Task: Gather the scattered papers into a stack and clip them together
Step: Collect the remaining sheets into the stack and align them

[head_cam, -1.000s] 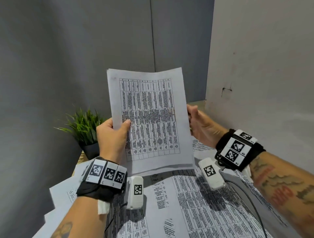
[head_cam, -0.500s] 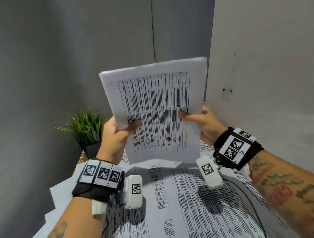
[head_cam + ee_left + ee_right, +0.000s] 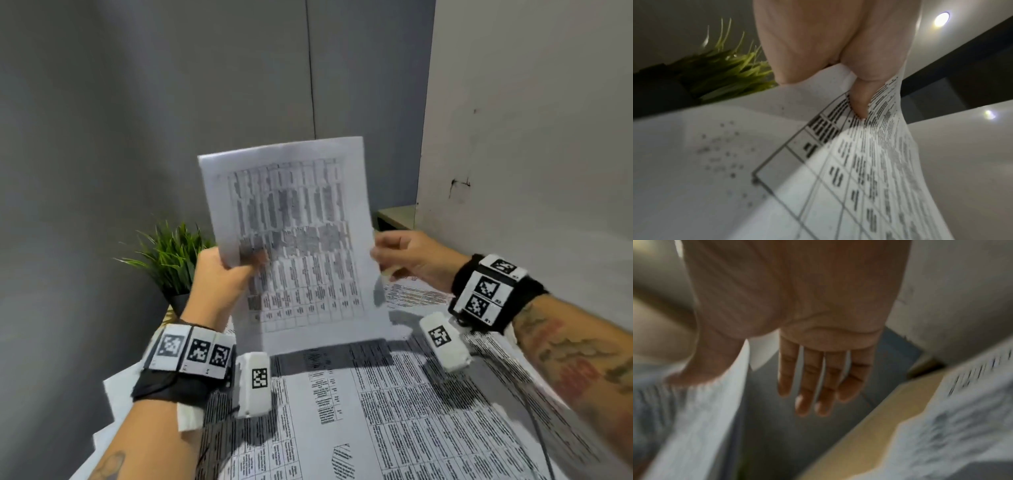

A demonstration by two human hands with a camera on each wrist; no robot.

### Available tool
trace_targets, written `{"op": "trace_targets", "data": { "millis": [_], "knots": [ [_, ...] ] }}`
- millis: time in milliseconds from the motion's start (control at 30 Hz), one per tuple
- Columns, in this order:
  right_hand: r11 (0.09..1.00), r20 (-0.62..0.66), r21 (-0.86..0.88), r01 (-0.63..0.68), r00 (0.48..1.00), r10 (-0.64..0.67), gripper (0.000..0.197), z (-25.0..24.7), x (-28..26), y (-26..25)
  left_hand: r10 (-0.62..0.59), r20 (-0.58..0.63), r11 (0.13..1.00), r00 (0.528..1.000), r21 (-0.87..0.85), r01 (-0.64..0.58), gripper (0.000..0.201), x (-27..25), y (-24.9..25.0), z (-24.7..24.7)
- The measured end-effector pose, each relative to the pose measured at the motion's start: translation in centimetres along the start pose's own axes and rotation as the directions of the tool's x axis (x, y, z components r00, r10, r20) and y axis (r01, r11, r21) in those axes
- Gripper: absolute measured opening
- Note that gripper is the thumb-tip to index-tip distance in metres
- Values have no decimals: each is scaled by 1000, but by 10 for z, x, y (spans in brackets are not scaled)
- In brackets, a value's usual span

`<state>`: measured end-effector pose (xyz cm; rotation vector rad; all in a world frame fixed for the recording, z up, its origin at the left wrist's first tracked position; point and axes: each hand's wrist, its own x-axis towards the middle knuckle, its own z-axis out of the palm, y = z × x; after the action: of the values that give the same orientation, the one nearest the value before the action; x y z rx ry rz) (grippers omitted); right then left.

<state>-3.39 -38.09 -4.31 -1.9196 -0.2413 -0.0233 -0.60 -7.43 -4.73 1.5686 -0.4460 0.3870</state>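
Squaring is the step in hand, I judge: the left hand (image 3: pixel 219 274) is pinching the left edge of the held sheaf of printed papers (image 3: pixel 291 236), thumb on the front, keeping it upright above the loose sheets (image 3: pixel 394 411) lying on the table. The right hand (image 3: pixel 407 257) is hovering just beside the right edge, fingers straight and gripping nothing. Tapping the bottom edge down with a loosened pinch should align it; no clip is showing yet.
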Motion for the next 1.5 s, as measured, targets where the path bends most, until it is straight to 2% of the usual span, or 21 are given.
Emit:
{"op": "trace_targets", "data": {
  "millis": [33, 67, 133, 167, 200, 300, 433, 500, 567, 600, 667, 733, 767, 867, 933, 1000, 1167, 1233, 1300, 1400, 1500],
  "knots": [
    [968, 71, -244, -57, 995, 76, 96, -6, -2, 3, -7, -35, 1000, 999, -12, 6, 25, 2, 0, -6],
    [863, 113, -493, -113, 975, 192, 97, -12, -3, 7, -9, -63, 1000, 998, -26, 7, 23, 4, -1, -10],
    [582, 96, -792, -185, 904, 418, 98, -17, -3, 17, 2, -101, 999, 995, -42, -7, 21, 6, -3, -16],
    [473, 80, -861, -188, 868, 490, 102, -17, -3, 22, 10, -108, 999, 994, -39, -14, 22, 6, -4, -18],
    [402, 65, -896, -190, 838, 541, 107, -17, -2, 27, 12, -111, 999, 994, -34, -15, 23, 7, -5, -19],
    [335, 28, -916, -219, 800, 599, 101, -16, -2, 31, 13, -91, 1000, 996, 14, -12, 25, 7, -7, -19],
    [387, -5, -884, -264, 832, 554, 76, -19, 5, 43, 34, -87, 999, 996, -7, -34, 26, 5, -4, -15],
    [448, -16, -862, -236, 898, 441, 53, -22, 8, 52, 15, -168, 999, 986, -43, -23, 21, 8, -8, -18],
    [574, -39, -799, -179, 968, 247, 27, -24, 8, 55, -20, -298, 998, 954, -58, 3, 16, 11, -11, -24],
    [650, -56, -745, -149, 985, 162, 24, -25, 6, 54, -30, -346, 999, 938, -35, 19, 13, 12, -12, -26],
    [754, -58, -656, -36, 998, -3, 27, -30, 4, 49, -42, -418, 997, 907, 36, 63, 25, 8, -6, -26],
    [800, -20, -594, 85, 993, -120, 26, -31, 2, 39, -25, -468, 992, 883, 97, 80, 19, 4, -1, -25],
    [804, -4, -581, 123, 988, -154, 24, -31, 1, 36, -4, -451, 989, 893, 127, 69, 22, 1, 3, -22],
    [789, -1, -593, 160, 980, -200, 17, -26, 2, 23, -3, -382, 1000, 924, 14, 9, 12, 0, 6, -15],
    [784, -40, -597, 169, 970, -240, 14, -23, 0, 11, 15, -299, 1000, 954, 29, -7, 24, 0, 8, -12],
    [766, -89, -618, 180, 951, -295, 13, -21, -1, -1, 20, -233, 1000, 972, 18, -16, 23, 1, 7, -10],
    [706, -105, -661, 254, 901, -421, 11, -16, -3, -24, 46, -142, 999, 989, -14, -48, 28, -2, 6, -1],
    [628, -46, -710, 318, 870, -492, 17, -12, -2, -36, 36, -119, 999, 992, -17, -38, 26, -1, 4, 0],
    [559, -9, -748, 358, 836, -548, 23, -5, 1, -48, 31, -42, 999, 999, 27, -30, 19, -1, 2, 4],
    [518, -70, -787, 336, 785, -616, 18, 7, 9, -66, 26, 62, 997, 998, 77, -31, 14, -5, 1, 14],
    [448, -104, -840, 305, 721, -685, 10, 15, 16, -84, 28, 146, 999, 989, 35, -34, 17, -9, 3, 23]
  ]
}}
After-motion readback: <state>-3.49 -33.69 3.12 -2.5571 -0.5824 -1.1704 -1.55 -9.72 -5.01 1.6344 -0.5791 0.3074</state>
